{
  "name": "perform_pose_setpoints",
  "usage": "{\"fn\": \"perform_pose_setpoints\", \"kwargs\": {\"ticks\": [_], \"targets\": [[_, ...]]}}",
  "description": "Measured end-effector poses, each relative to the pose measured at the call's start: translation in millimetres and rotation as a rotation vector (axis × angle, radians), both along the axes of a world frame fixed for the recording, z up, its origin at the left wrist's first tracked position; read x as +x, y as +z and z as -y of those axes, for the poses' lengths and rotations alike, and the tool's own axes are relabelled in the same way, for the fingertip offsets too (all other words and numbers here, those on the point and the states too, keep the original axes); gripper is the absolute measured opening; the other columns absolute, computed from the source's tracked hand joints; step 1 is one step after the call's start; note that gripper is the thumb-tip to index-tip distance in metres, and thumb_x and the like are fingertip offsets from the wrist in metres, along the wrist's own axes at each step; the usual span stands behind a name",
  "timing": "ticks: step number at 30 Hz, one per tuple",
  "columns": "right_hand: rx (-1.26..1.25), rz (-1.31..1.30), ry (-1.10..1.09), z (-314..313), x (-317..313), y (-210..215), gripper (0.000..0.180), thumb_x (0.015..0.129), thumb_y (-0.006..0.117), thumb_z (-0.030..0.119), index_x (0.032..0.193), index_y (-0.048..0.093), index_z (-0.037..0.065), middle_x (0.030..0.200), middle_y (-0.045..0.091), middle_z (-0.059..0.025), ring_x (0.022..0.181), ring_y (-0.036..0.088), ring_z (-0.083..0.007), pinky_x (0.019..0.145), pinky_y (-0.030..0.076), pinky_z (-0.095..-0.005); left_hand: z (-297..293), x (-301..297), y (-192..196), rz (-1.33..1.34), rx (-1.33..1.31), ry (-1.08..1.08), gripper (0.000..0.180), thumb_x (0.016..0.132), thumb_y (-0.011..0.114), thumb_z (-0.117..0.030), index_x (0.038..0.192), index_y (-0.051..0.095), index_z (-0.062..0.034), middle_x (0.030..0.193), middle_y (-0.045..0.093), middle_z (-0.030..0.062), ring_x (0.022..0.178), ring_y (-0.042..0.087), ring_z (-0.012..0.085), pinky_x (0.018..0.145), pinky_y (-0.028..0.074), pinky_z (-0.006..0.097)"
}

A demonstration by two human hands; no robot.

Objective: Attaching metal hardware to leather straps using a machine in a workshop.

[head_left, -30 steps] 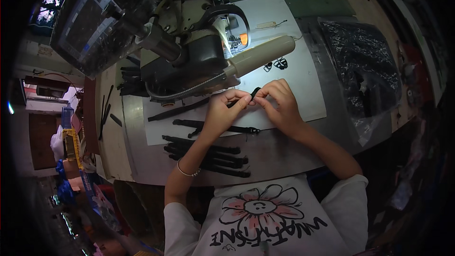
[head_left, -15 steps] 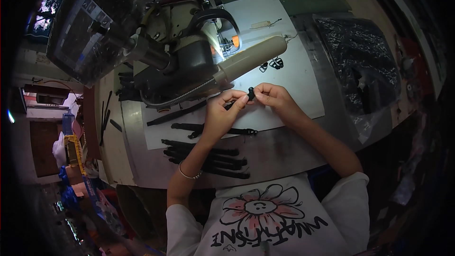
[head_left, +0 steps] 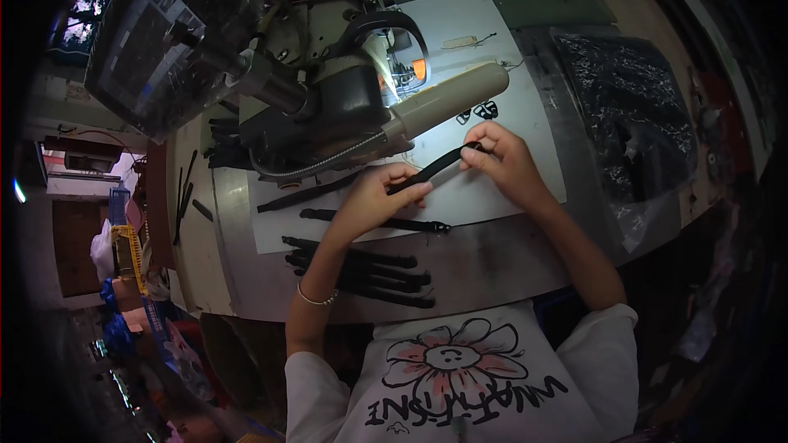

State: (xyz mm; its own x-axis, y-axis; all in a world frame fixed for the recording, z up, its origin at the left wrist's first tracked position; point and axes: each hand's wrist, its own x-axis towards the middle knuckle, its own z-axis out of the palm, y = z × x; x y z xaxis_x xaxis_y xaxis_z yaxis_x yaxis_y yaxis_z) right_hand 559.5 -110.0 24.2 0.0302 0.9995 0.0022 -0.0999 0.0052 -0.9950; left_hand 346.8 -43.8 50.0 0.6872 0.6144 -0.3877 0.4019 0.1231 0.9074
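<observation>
A black fabric strap stretches between my two hands over a white sheet. My left hand grips it toward its left part, thumb along the strap. My right hand pinches its upper right end, where something dark and small is partly covered by the fingers. Just beyond the right hand lie several small black buckles. Beneath my left wrist, another black strap with a fitting at its right end rests on the sheet. Nearer me is a group of black straps.
A sewing machine with a lit needle area stands ahead, its pale rounded lamp arm reaching over the sheet. A plastic-wrapped screen rises at upper left. To the right lies a clear plastic bag of dark material.
My hands have moved apart, the right one up and to the right. The strap is now drawn out between them, where before both hands met at its end.
</observation>
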Motion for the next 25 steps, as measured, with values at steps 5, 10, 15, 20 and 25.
{"fn": "perform_pose_setpoints", "kwargs": {"ticks": [5, 10, 15, 20, 25], "targets": [[-0.147, -0.219, -0.192, -4, 39, 7, 0.015, 0.083, 0.057, 0.014, 0.089, 0.057, 0.000, 0.076, 0.060, -0.0055, 0.067, 0.055, -0.0102, 0.065, 0.043, -0.0226, -9, -35, 5, -0.057, -0.080, -0.042, 0.022, 0.083, 0.063, -0.018, 0.094, 0.063, 0.0007, 0.076, 0.066, 0.0042, 0.066, 0.059, 0.0057, 0.061, 0.047, 0.019], [-0.168, -0.305, -0.262, 1, 70, -1, 0.011, 0.084, 0.055, 0.011, 0.088, 0.057, 0.001, 0.078, 0.061, -0.0074, 0.069, 0.058, -0.0129, 0.064, 0.047, -0.0245, -6, -31, 4, 0.108, -0.213, -0.012, 0.041, 0.084, 0.061, -0.014, 0.120, 0.051, 0.0027, 0.092, 0.065, 0.0122, 0.073, 0.060, 0.0091, 0.070, 0.051, 0.023], [-0.176, -0.309, -0.363, 5, 84, -4, 0.010, 0.084, 0.056, 0.008, 0.089, 0.056, 0.000, 0.080, 0.063, -0.0096, 0.070, 0.061, -0.0148, 0.065, 0.050, -0.0261, -4, -22, 6, 0.204, -0.307, 0.002, 0.047, 0.087, 0.056, -0.011, 0.130, 0.042, -0.0002, 0.105, 0.062, 0.0150, 0.082, 0.060, 0.0108, 0.080, 0.051, 0.025], [-0.162, -0.321, -0.388, 4, 89, -10, 0.011, 0.083, 0.057, 0.007, 0.092, 0.057, 0.000, 0.080, 0.063, -0.0100, 0.071, 0.062, -0.0150, 0.065, 0.051, -0.0260, -1, -14, 10, 0.206, -0.294, 0.013, 0.046, 0.087, 0.056, -0.011, 0.129, 0.042, 0.0008, 0.105, 0.062, 0.0148, 0.084, 0.060, 0.0106, 0.081, 0.050, 0.024], [-0.169, -0.288, -0.425, 6, 91, -14, 0.019, 0.084, 0.057, 0.008, 0.100, 0.055, -0.001, 0.081, 0.063, -0.0102, 0.072, 0.062, -0.0154, 0.066, 0.050, -0.0255, 0, -12, 8, 0.143, -0.287, 0.042, 0.045, 0.087, 0.056, -0.011, 0.128, 0.043, 0.0018, 0.103, 0.063, 0.0145, 0.085, 0.061, 0.0108, 0.080, 0.050, 0.022]]}}
